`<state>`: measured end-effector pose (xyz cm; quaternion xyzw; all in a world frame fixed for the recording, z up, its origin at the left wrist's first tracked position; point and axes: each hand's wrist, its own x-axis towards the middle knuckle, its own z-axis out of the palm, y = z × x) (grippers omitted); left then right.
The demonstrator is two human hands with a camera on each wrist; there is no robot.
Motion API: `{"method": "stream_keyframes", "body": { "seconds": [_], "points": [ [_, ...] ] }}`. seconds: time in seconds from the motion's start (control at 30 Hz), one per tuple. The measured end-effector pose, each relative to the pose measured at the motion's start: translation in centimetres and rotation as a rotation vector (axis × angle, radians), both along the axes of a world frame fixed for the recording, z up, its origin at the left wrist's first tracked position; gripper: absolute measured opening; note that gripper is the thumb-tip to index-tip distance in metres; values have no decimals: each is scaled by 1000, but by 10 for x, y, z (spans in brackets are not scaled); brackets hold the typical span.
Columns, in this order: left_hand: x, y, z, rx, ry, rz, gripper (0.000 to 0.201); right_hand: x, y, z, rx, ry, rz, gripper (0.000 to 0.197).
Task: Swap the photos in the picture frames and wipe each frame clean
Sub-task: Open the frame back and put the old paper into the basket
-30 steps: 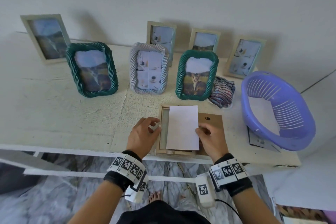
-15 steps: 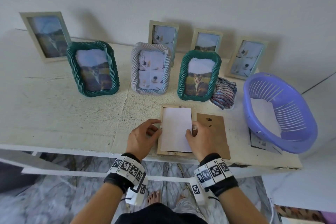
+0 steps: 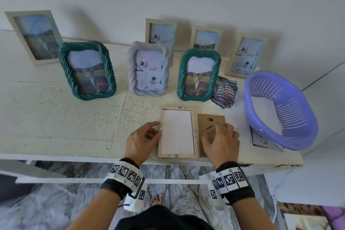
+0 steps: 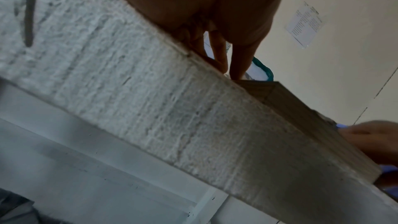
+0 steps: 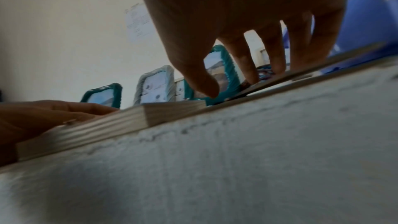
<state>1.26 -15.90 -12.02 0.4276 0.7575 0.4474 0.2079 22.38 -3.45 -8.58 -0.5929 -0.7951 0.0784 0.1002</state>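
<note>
Since half a second back, my right hand (image 3: 221,141) is off the white photo (image 3: 177,132) and sitting over the brown backing board (image 3: 211,123), fingers spread and loose, fingertips (image 5: 252,77) touching the board, gripping nothing. Photo is now lying fully inside the open wooden frame (image 3: 160,153) instead of being slid in.

Going left to right: a pale frame (image 3: 11,24) is leaning at the wall, then a green twisted frame (image 3: 63,65) with a cat photo, then a grey twisted frame (image 3: 131,69) with a collage print. My left hand (image 3: 142,141) is resting at the wooden frame's left edge, fingers curled, thumb and forefinger touching the rail; can't tell whether it's actually pinching it. Wooden frame is lying face down near the front edge of the surface (image 3: 56,121), white photo back showing up. Backing board is lying flat just beside it on the right.

Behind those, a second green twisted frame (image 3: 182,80) with a cat photo is standing up, a striped cloth (image 3: 225,91) bunched beside it. Three small pale frames (image 3: 173,24) are lining the wall. A purple basket (image 3: 306,136) is sitting far right with paper inside, a loose print (image 3: 261,140) poking out under its rim.
</note>
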Motion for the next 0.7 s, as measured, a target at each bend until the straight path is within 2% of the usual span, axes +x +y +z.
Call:
{"method": "stream_keyframes", "body": {
  "seconds": [0.07, 0.13, 0.2, 0.3, 0.37, 0.5, 0.6, 0.7],
  "points": [
    [0, 0, 0, -10, 9, 2, 31, 12, 2, 0, -74, -90, -47, 50],
    [0, 1, 0, -13, 14, -5, 31, 20, 5, -3, -119, -86, -30, 48],
    [0, 1, 0, -13, 16, -5, 31, 26, 7, -4, -134, -8, -4, 44],
    [0, 1, -1, -18, 17, -2, 30, 30, 13, 0, -165, 138, -72, 43],
    [0, 1, -1, -16, 18, 0, 29, 27, 13, 6, -112, 231, -101, 41],
    [0, 1, -2, -14, 29, 8, 29, 3, 1, 15, -15, 344, 46, 37],
    [0, 1, -2, -12, 33, 13, 29, -23, -11, 13, -37, 256, 182, 39],
    [0, 1, -2, -5, 49, 11, 28, -41, -19, 7, -46, 218, 215, 42]
  ]
}}
